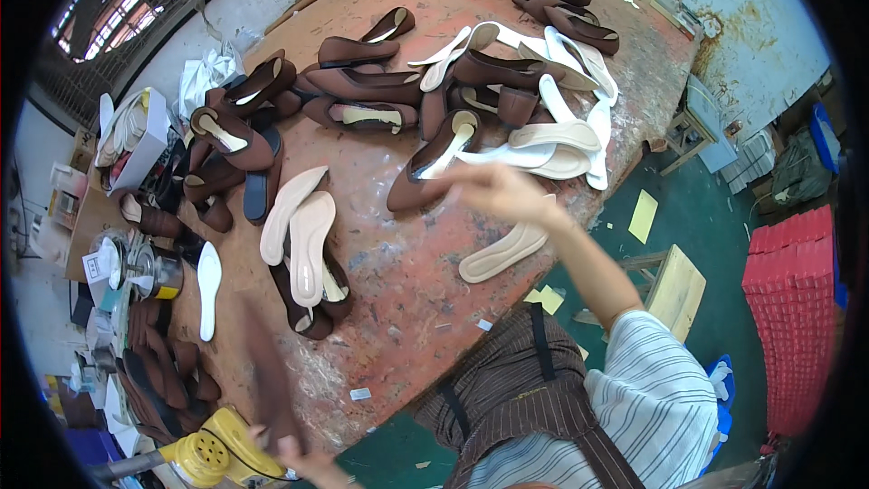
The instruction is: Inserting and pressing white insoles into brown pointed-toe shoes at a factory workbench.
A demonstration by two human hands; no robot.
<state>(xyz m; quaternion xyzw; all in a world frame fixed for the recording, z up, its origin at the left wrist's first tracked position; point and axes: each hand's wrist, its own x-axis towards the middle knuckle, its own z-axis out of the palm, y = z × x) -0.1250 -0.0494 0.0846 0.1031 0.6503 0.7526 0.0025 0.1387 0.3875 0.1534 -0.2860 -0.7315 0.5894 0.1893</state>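
Note:
At the lower left, my left hand (303, 458) is closed on a brown shoe (264, 358), which is held toe to heel along my line of sight and smeared by motion. My right hand (502, 192) reaches over the table with its fingers stretched out to the left and slightly blurred; I see nothing held in it. Just beyond its fingertips lies a brown pump (418, 179) with a pale lining. Next to that hand are a white insole (507, 156) and a beige insole (502, 254). A pair of beige insoles (310, 240) rests on brown shoes.
The worktable (398, 299) carries a heap of brown shoes (362, 81) and more insoles. A white insole (209, 290) lies at the left, near metal cans (161, 272) and a yellow power tool (226, 453). Stacked red boxes (787, 299) and a wooden stool (674, 290) stand at right.

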